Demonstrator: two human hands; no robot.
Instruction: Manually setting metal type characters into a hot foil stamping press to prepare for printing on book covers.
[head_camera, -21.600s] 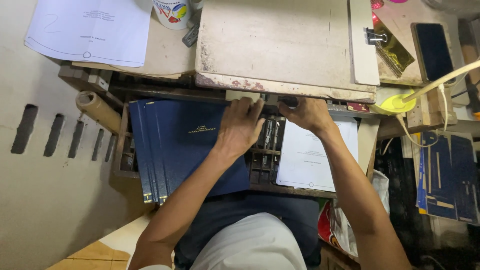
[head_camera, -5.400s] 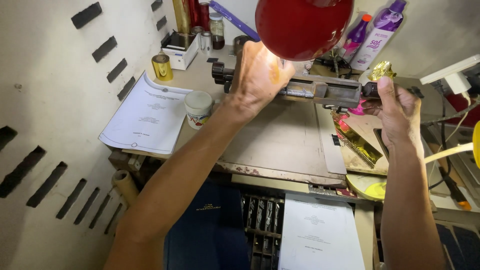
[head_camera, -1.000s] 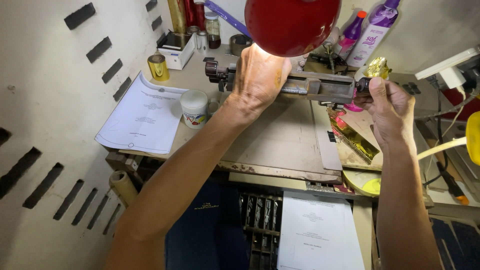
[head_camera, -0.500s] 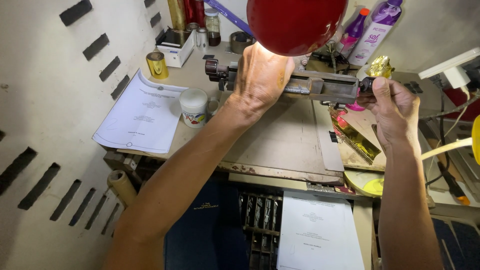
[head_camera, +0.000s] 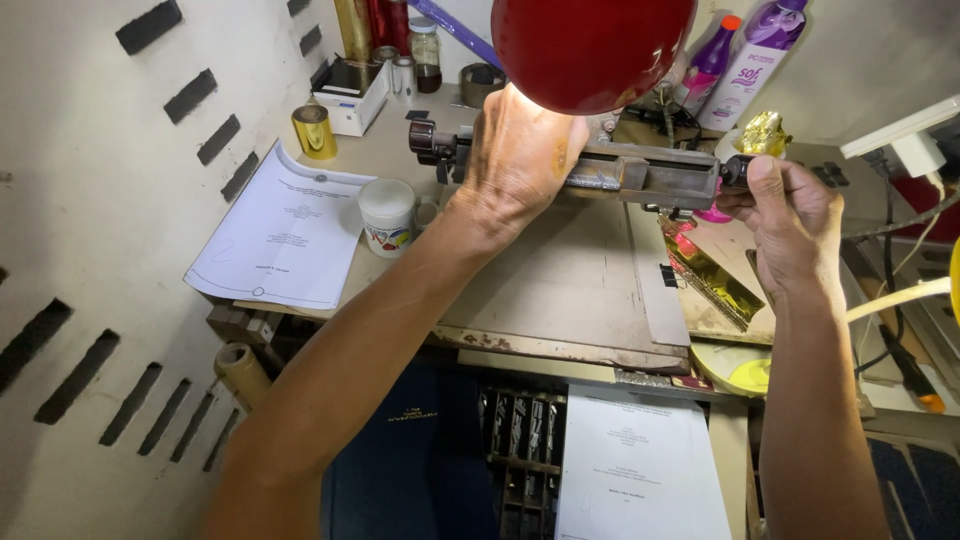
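Left hand (head_camera: 520, 150) clamps down on the metal type holder (head_camera: 640, 175), lying at 12 o'clock on the tabletop (head_camera: 570, 280) under the red lamp shade (head_camera: 590, 45). Right hand (head_camera: 790, 215) pinches its end knob (head_camera: 735, 170) at 2 o'clock. Judgement: hold the bar flat, turn the knob slowly.

A worn workbench (head_camera: 560, 290) is carrying a printed sheet (head_camera: 285, 235), a white mug (head_camera: 388, 215), a gold foil roll (head_camera: 315, 130) and a metal clamp bar (head_camera: 640, 172).
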